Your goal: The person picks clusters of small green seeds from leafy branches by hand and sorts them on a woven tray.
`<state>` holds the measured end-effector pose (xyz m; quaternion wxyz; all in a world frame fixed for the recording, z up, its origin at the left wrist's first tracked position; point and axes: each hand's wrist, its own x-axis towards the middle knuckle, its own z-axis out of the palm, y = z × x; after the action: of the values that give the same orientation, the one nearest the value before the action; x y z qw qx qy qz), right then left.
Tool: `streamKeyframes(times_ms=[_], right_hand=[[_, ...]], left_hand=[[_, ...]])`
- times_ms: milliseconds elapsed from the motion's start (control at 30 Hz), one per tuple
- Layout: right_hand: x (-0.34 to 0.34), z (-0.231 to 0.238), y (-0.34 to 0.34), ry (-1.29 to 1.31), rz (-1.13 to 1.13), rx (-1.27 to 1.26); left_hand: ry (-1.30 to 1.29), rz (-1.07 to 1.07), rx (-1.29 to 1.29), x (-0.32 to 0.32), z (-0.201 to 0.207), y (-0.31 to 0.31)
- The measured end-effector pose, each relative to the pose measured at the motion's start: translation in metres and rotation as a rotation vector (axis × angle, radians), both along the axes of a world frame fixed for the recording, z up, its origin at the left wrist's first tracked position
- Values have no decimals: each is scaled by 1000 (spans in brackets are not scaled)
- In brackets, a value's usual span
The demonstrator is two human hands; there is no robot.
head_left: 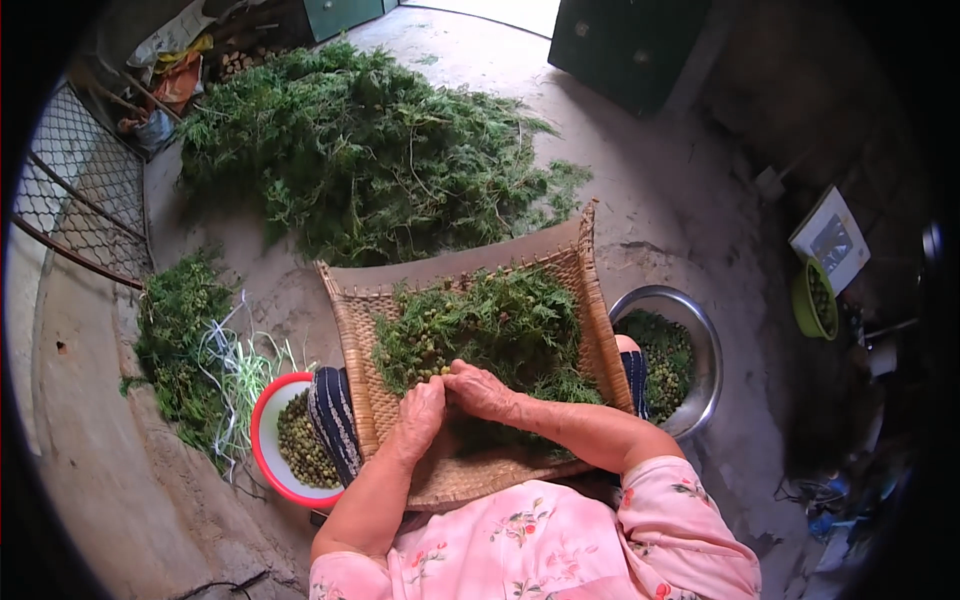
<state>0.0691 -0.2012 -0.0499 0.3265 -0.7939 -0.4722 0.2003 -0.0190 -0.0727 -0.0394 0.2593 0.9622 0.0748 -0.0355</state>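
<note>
A woven wicker tray (352,335) lies across my lap, with feathery green sprigs (520,320) heaped on it and small round green cones among them. Over its near part, my left hand (422,405) and my right hand (482,390) meet with fingertips pinched together. Both seem closed on one leafy sprig, its round cones (430,362) showing just past the fingers; the exact grip is partly hidden. By my left knee stands a white basin with a red rim (262,440), holding loose green cones (303,445). To the right, a metal basin (708,360) contains more cones and bits of greenery.
A large pile of green branches (370,160) covers the floor ahead. A smaller pile (180,320) and pale plastic strips (245,380) lie left, near a wire mesh panel (90,160). A green bowl (806,310) is at far right; a dark green door (630,50) stands behind.
</note>
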Motion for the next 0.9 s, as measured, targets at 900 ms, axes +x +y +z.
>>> streamKeyframes(times_ms=[900], right_hand=[[-24,2,21,-291,80,-21]], left_hand=[[25,511,-2133,2,44,37]])
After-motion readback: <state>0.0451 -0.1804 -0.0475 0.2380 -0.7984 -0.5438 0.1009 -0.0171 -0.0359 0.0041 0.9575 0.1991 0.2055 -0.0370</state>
